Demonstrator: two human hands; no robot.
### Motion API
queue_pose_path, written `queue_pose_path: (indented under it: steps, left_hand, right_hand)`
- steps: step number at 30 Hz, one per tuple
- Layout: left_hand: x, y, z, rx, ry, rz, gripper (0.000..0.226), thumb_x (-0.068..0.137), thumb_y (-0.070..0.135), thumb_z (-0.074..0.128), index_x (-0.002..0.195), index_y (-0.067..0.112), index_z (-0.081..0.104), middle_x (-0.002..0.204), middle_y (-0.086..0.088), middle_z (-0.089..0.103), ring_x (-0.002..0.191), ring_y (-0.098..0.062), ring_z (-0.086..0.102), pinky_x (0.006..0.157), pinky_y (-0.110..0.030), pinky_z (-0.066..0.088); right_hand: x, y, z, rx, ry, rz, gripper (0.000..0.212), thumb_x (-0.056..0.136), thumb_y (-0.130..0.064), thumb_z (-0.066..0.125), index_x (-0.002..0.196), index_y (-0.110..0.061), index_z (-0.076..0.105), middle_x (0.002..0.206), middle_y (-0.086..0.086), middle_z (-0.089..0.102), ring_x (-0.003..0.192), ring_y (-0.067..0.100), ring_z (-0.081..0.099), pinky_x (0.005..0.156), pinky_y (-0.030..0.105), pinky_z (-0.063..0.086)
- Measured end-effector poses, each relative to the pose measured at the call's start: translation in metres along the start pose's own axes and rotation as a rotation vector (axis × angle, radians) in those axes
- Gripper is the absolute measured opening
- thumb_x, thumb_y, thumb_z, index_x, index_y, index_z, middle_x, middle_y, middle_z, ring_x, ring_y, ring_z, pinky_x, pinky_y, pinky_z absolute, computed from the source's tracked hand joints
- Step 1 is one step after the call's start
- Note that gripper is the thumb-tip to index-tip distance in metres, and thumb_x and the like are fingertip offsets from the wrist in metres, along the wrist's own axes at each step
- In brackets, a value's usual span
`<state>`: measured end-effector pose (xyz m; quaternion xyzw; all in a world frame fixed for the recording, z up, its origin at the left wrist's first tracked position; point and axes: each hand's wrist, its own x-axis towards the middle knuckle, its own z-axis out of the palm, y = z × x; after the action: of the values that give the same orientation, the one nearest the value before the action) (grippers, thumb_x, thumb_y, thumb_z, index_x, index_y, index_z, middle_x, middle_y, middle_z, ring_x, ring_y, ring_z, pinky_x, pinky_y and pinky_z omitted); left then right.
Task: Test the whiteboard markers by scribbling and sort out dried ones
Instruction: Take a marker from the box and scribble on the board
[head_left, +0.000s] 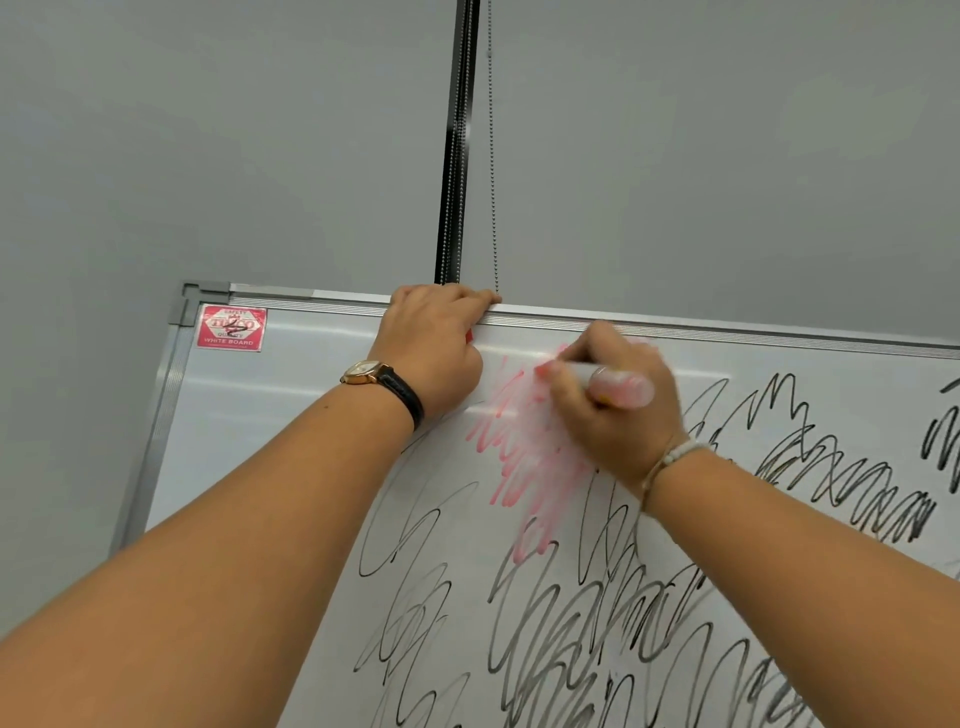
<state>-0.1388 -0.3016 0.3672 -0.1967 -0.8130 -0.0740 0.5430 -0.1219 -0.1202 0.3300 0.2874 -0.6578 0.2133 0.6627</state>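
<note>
Grey wall (208, 130) behind, split by a black vertical strip (457, 156). Thin bead chain (492, 156) hanging just beside that strip. Red-and-white sticker (231, 327) lower left, next to a grey corner bracket (189, 304).

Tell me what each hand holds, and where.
Right hand grips the red marker around its barrel; left hand holds the whiteboard by its top edge.
</note>
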Motion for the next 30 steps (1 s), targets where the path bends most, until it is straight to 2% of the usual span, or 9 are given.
queue_pose_path:
  steps: [3,7,13,16,18,20,24,28,30]
  left_hand:
    - [0.000,0.000,0.001,-0.002,0.005,0.003,0.071,0.067,0.019,0.027,0.135,0.025,0.050,0.126,0.005,0.056,0.119,-0.021,0.044,0.100,-0.027,0.018]
    - [-0.001,0.001,-0.002,-0.006,-0.012,-0.017,0.063,0.076,0.016,0.031,0.136,0.025,0.048,0.128,0.005,0.055,0.120,-0.021,0.043,0.101,-0.027,0.017]
    - [0.000,0.002,-0.002,-0.016,-0.015,-0.008,0.070,0.070,0.018,0.026,0.135,0.024,0.049,0.129,0.004,0.055,0.120,-0.021,0.043,0.102,-0.027,0.019]
    - [0.000,0.002,0.000,-0.024,0.015,-0.014,0.073,0.067,0.017,0.025,0.135,0.023,0.051,0.127,0.004,0.057,0.120,-0.022,0.044,0.103,-0.029,0.020]
    - [-0.001,0.002,-0.001,-0.023,0.021,-0.018,0.073,0.067,0.017,0.025,0.134,0.023,0.051,0.127,0.003,0.057,0.119,-0.023,0.044,0.103,-0.028,0.020]
    - [-0.001,0.003,-0.001,-0.012,0.012,-0.016,0.073,0.067,0.017,0.025,0.135,0.023,0.051,0.128,0.003,0.057,0.120,-0.023,0.043,0.103,-0.028,0.019]
    - [0.000,0.003,-0.003,-0.005,0.000,-0.019,0.073,0.067,0.017,0.025,0.135,0.023,0.050,0.129,0.003,0.057,0.120,-0.024,0.044,0.103,-0.029,0.020]
    - [0.000,0.003,-0.002,-0.018,-0.016,-0.021,0.061,0.078,0.013,0.032,0.136,0.022,0.049,0.130,0.003,0.056,0.121,-0.024,0.043,0.104,-0.029,0.020]
    - [0.000,0.003,-0.002,-0.026,-0.008,-0.017,0.062,0.077,0.014,0.032,0.136,0.022,0.049,0.129,0.002,0.056,0.120,-0.024,0.044,0.104,-0.029,0.020]
  right_hand:
    - [-0.003,-0.011,0.007,-0.028,-0.040,-0.084,0.032,0.078,-0.042,0.045,0.067,-0.013,0.053,0.055,-0.009,0.055,0.047,0.016,0.046,0.064,0.033,0.042]
    - [0.006,0.006,-0.005,-0.007,0.118,0.103,0.029,0.079,-0.044,0.043,0.069,-0.018,0.051,0.054,-0.010,0.055,0.052,0.023,0.057,0.066,0.042,0.051]
    - [0.002,0.040,-0.036,-0.120,0.227,0.339,0.029,0.081,-0.041,0.043,0.071,-0.014,0.048,0.054,-0.009,0.054,0.052,0.017,0.052,0.074,0.044,0.050]
    - [-0.004,0.047,-0.042,-0.051,0.302,0.490,0.031,0.078,-0.041,0.044,0.069,-0.012,0.051,0.055,-0.011,0.052,0.060,0.020,0.057,0.066,0.032,0.046]
    - [-0.016,0.044,-0.038,0.077,0.211,0.399,0.024,0.077,-0.042,0.047,0.064,-0.022,0.048,0.051,-0.014,0.051,0.054,0.008,0.054,0.054,0.026,0.040]
    - [-0.022,0.044,-0.040,0.076,0.166,0.309,0.022,0.078,-0.043,0.047,0.062,-0.028,0.045,0.050,-0.015,0.050,0.049,0.005,0.051,0.050,0.028,0.042]
    - [-0.018,0.063,-0.048,-0.012,0.352,0.474,0.029,0.077,-0.049,0.042,0.066,-0.023,0.046,0.057,-0.007,0.056,0.057,0.021,0.058,0.062,0.043,0.052]
    - [-0.028,0.059,-0.051,-0.012,0.173,0.208,0.019,0.080,-0.040,0.047,0.062,-0.033,0.043,0.053,-0.016,0.050,0.046,0.007,0.050,0.056,0.034,0.045]
    - [-0.023,0.062,-0.057,-0.030,0.278,0.333,0.022,0.079,-0.040,0.045,0.060,-0.030,0.042,0.051,-0.017,0.047,0.048,0.008,0.048,0.060,0.038,0.048]
